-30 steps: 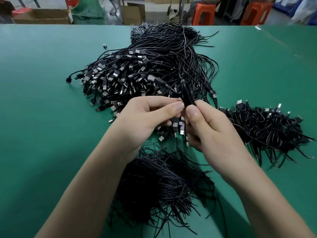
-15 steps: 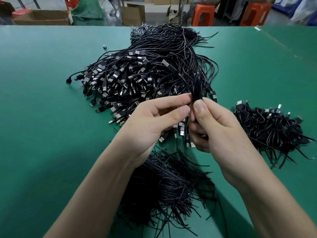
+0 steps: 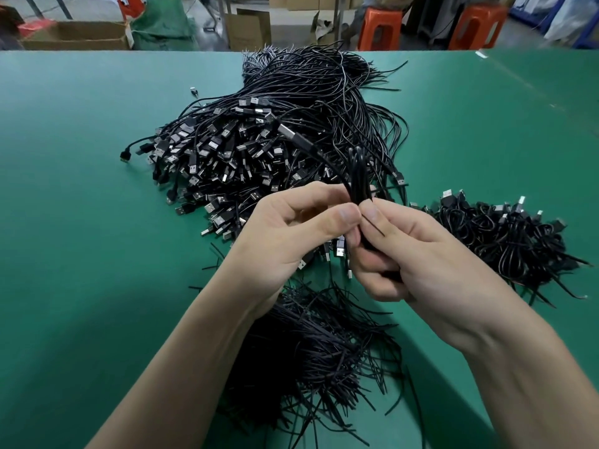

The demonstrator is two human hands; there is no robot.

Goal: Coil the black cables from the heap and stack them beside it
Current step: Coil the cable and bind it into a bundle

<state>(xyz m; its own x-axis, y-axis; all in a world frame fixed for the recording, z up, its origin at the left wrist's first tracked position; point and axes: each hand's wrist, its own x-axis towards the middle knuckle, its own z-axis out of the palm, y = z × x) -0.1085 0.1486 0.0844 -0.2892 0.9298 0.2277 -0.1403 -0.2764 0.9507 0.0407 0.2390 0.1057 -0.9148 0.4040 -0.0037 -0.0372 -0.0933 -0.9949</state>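
Black thin cable (image 3: 358,176), folded into a narrow coil, stood at frame centre, its waist pinched by the left hand (image 3: 291,234) and its lower loops clamped in the right hand (image 3: 421,260); light and springy, it seemed best held mid-bundle.

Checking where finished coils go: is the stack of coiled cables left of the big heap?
No, the coiled stack lies to the right of the heap, past the right hand.

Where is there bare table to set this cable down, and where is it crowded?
Bare table lies left of the heap, and at far right beyond the coiled stack. Crowded: the centre, where the held cable, heap, stack and loose ties nearly meet.
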